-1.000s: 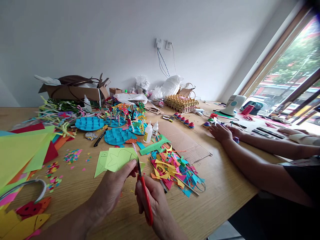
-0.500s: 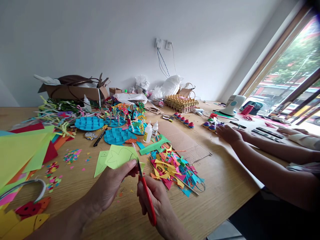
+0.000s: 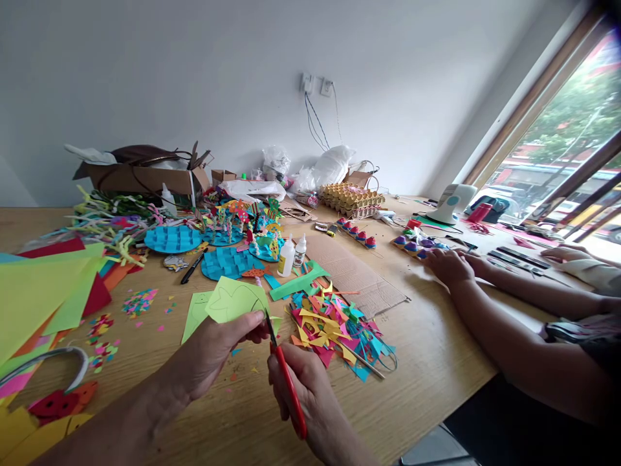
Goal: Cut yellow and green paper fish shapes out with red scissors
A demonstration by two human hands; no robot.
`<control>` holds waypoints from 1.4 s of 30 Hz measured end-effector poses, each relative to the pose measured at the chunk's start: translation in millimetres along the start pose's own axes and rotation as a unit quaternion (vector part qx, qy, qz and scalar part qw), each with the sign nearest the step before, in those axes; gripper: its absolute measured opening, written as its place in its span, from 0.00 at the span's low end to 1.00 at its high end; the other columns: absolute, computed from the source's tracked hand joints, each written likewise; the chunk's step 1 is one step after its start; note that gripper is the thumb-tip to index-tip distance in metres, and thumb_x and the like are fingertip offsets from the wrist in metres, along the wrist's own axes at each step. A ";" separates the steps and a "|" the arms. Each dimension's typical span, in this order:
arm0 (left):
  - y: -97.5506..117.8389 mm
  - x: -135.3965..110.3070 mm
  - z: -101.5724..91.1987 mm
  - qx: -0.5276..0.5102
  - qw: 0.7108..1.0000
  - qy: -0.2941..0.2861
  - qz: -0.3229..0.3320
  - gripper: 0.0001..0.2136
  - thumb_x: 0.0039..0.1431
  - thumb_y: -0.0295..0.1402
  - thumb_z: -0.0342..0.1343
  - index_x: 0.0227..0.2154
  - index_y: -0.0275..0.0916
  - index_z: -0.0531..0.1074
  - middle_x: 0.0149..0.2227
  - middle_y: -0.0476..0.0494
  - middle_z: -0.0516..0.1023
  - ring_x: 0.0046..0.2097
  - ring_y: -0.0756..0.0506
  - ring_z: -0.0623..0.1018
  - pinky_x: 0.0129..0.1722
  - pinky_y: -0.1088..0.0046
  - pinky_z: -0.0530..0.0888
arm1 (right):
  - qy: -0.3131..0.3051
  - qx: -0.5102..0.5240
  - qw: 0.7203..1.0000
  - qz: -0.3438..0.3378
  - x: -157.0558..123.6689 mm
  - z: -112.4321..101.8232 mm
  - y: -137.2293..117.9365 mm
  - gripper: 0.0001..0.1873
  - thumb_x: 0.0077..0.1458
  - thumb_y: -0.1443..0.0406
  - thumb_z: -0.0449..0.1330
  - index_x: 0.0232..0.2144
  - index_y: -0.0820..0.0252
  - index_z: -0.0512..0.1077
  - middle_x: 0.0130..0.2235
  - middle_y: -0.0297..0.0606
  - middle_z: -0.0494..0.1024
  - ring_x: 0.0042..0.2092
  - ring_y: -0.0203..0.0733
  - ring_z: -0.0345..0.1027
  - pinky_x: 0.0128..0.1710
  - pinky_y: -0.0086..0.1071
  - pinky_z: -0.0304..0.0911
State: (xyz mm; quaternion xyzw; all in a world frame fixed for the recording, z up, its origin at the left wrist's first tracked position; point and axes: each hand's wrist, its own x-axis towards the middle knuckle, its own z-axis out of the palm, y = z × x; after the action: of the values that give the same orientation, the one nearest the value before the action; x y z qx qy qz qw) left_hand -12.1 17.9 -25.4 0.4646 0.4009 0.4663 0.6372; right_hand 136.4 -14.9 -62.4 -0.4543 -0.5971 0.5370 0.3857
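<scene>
The left hand [image 3: 218,349] has its fingers pinched together on a light green paper [image 3: 233,299], thumb on top, above the counter [image 3: 412,382]. The fingers of the right hand [image 3: 313,387] are curled around the red handle of the scissors [image 3: 292,395], whose blades meet the paper at its right edge. A pile of colourful scraps [image 3: 325,331] lies on the counter to the right of the paper
</scene>
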 end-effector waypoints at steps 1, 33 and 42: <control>0.0 -0.1 -0.3 0.000 1.000 -0.001 -0.004 0.07 0.52 0.35 0.57 0.26 0.38 0.76 0.28 0.48 0.77 0.33 0.46 0.73 0.38 0.69 0.70 | 0.000 -0.005 1.000 -0.002 -0.1 -0.2 0.3 0.16 0.56 0.61 0.48 0.19 0.59 0.55 0.20 0.26 0.49 0.20 0.29 0.45 0.18 0.25 0.42; 8.1 -2.1 -1.2 0.028 0.999 -0.012 -0.046 0.05 0.46 0.34 0.60 0.23 0.38 0.75 0.25 0.47 0.76 0.32 0.45 0.73 0.38 0.67 0.70 | -0.003 -0.051 0.998 -0.027 -4.0 -2.2 8.8 0.19 0.59 0.56 0.48 0.20 0.59 0.57 0.19 0.27 0.54 0.21 0.30 0.48 0.20 0.25 0.45; 8.0 1.3 -0.7 0.021 1.000 0.013 -0.004 0.05 0.50 0.34 0.58 0.29 0.40 0.71 0.28 0.51 0.73 0.31 0.47 0.73 0.36 0.68 0.70 | 0.005 -0.033 0.999 -0.029 -3.7 -1.1 10.0 0.20 0.59 0.54 0.47 0.20 0.60 0.58 0.19 0.27 0.55 0.21 0.30 0.49 0.19 0.25 0.46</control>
State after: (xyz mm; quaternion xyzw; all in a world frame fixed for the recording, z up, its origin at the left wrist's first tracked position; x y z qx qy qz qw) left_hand -14.1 20.5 -17.9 0.4699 0.4205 0.4613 0.6242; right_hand 139.8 -18.0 -72.1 -0.4518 -0.6253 0.5033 0.3895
